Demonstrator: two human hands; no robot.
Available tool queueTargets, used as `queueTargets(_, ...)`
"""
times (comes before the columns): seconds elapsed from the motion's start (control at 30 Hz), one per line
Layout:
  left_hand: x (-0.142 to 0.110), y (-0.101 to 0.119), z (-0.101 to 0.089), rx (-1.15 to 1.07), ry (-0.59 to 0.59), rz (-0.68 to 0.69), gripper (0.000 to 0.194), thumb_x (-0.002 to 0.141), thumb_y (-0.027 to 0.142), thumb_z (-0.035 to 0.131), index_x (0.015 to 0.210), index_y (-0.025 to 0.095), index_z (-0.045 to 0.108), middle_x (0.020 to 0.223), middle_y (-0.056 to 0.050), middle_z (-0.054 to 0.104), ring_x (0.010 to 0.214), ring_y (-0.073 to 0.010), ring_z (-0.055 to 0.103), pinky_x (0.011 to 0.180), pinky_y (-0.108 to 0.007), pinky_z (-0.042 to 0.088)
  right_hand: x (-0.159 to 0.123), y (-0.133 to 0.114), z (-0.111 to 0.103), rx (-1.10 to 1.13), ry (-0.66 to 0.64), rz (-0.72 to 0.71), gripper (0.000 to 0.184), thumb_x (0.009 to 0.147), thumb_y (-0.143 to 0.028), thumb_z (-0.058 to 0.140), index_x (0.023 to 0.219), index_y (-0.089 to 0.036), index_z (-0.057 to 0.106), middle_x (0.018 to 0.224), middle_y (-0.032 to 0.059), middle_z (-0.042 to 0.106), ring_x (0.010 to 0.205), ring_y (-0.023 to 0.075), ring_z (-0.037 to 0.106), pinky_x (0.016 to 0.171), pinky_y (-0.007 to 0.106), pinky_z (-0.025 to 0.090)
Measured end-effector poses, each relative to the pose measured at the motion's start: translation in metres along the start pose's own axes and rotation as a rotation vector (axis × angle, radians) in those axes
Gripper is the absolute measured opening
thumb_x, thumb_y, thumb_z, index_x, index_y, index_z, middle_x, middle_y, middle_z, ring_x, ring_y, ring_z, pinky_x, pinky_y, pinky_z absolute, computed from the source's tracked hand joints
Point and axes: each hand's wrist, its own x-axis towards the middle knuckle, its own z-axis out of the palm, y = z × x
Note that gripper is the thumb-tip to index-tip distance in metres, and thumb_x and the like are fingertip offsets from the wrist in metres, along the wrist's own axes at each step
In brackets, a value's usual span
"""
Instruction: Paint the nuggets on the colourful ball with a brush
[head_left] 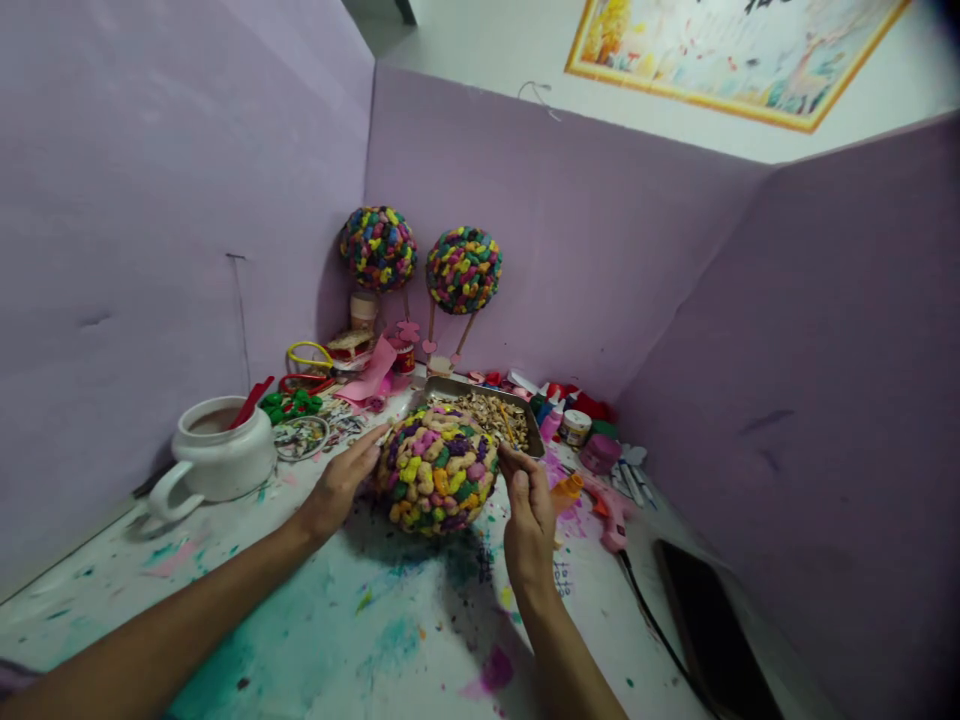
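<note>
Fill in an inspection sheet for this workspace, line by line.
Surface: white tabletop, stained teal and magenta.
Work in hand: knobbly multicoloured ball.
Clutter: white pot, metal tray of small pieces, pink glue gun, dark flat device.
Hands: left hand and right hand hold the ball from opposite sides.
Cables: black cord runs from the glue gun past the device.
Surroundings: lilac panels; framed picture above.
</note>
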Motion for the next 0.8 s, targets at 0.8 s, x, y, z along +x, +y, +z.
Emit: queueTargets(0.8,-0.013,-0.017,0.004,0.57,0.081,0.463,0.053,0.095,0.041,0.04,0.146,0.027,0.044,0.151,-0.004,0.047,0.141,-0.0287,0.038,0.121,-0.047,0.023,0.016,-0.044,-0.043,-0.254,0.147,-0.427,0.036,0.096,-0.044,0.048,0.114,-0.017,0.064,0.101,0.0121,0.077,0.094,0.0267,0.074,0.087,0.046,0.055)
